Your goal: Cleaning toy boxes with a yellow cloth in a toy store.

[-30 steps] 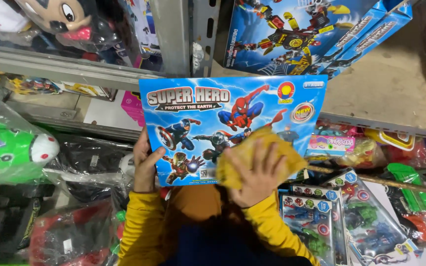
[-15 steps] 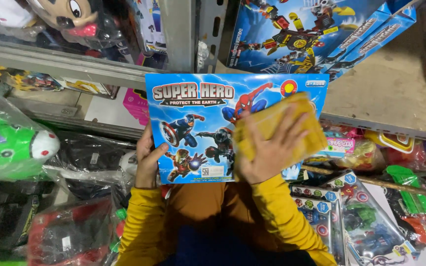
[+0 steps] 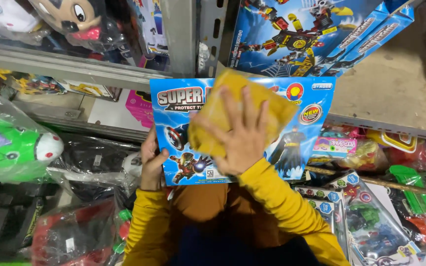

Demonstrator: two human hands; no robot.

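Observation:
A flat blue toy box printed with hero figures stands upright in front of me. My left hand grips its left edge near the bottom. My right hand presses a yellow cloth flat against the box's front, over the upper middle, with the fingers spread on the cloth. Both arms wear yellow sleeves.
A metal shelf post rises behind the box. Blue robot toy boxes lean on the upper shelf at the right. A bagged green toy lies at the left. Blister-packed figures and small bagged toys crowd the lower right.
My right hand has slid the yellow cloth across the box front, from the lower right up and then left to the upper middle. The left hand has kept its grip on the box.

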